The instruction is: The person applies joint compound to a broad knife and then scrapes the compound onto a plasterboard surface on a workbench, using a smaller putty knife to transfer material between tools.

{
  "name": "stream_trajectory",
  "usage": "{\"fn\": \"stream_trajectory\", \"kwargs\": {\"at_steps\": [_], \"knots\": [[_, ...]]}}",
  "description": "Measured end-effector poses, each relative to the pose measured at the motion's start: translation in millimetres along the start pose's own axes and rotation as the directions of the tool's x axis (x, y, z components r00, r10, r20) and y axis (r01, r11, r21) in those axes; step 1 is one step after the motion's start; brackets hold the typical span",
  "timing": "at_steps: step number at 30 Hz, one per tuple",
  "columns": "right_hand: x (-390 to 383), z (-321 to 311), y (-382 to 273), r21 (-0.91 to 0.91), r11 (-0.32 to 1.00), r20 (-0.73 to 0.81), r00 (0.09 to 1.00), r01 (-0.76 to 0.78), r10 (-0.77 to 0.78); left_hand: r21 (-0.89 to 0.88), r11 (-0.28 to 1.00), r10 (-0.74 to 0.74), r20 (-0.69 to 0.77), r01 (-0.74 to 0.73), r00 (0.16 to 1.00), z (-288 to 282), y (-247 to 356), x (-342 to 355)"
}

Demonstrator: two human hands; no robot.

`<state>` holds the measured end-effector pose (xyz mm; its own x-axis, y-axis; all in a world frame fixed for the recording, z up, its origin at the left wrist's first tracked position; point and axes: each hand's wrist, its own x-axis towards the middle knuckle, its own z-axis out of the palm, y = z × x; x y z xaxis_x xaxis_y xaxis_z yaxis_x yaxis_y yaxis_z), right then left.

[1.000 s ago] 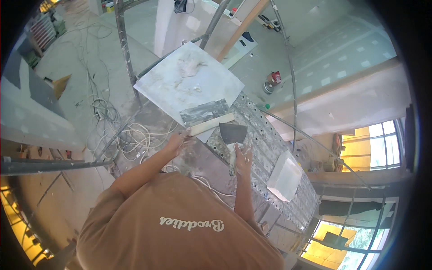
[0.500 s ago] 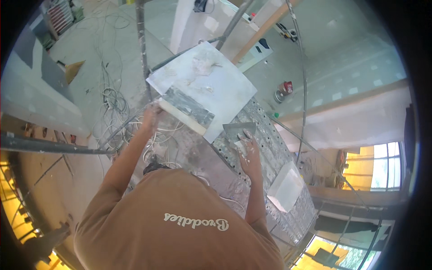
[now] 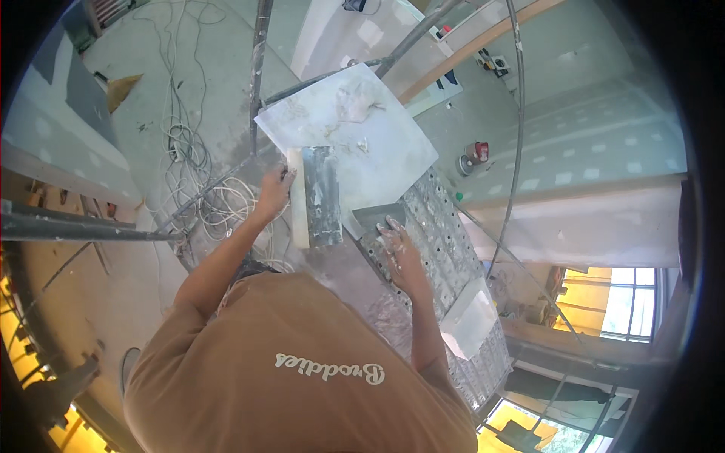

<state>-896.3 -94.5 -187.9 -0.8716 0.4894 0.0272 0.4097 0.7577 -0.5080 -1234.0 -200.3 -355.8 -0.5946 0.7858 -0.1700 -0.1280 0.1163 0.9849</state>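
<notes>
L hand [image 3: 273, 195] out front, fingers curled on the pale bar [image 3: 299, 198] of the hand float [image 3: 325, 200]; just a narrow gap at most in that grip, thumb side hard to read. Float's dark, smeared face sits just R of those fingers, btwn the two hands, tilt unclear. And R hand [image 3: 400, 257]! Fingers spread flat over the broad knife [image 3: 371, 219], blade pointing up-L from the fingertips; handle's hidden under the palm, so can't tell how firm the grip is. White smears on those fingers. Float & knife look a small gap apart, tho depth's a guess.

Beyond both hands, the white board [image 3: 389, 162] w/ dried-looking scraps on top. Perforated plank [image 3: 447, 230] runs off R of the R hand, pale block [image 3: 470, 321] on it, near the R forearm. Cables [image 3: 226, 204] looped L of the L hand, lower down.

Risks? Float's held by one edge, so it'd poss. twist if the knife pressed hard on its far side. Smeared R fingers might slip toward the blade edge, b/c they're right on it. Bump the board's near corner w/ either tool & it could shift; loose stuff might drop past the L hand.
</notes>
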Motion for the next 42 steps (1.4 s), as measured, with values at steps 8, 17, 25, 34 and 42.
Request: {"fn": "stream_trajectory", "kwargs": {"at_steps": [8,17,25,34,42], "knots": [[27,34,-34,0.05,0.998,-0.191,0.981,0.029,-0.018,-0.131,0.991,-0.011,-0.058,0.003,0.998,44,-12,-20],[-7,29,-29,0.001,0.999,-0.062,0.997,-0.044,0.044,-0.152,0.984,-0.123,-0.173,0.097,0.977,23,32,-19],[19,33,-42,-0.035,0.998,-0.028,0.998,-0.056,0.055,-0.128,0.988,-0.005,-0.565,-0.083,0.825,65,-26,13],[47,38,-28,-0.106,0.994,0.069,0.998,0.008,0.0,-0.138,0.99,-0.079,-0.593,-0.004,0.801,71,-5,10],[76,54,-25,-0.251,0.967,0.229,0.967,-0.049,0.108,-0.136,0.991,-0.084,-0.605,0.001,0.792,73,-10,5]]}}
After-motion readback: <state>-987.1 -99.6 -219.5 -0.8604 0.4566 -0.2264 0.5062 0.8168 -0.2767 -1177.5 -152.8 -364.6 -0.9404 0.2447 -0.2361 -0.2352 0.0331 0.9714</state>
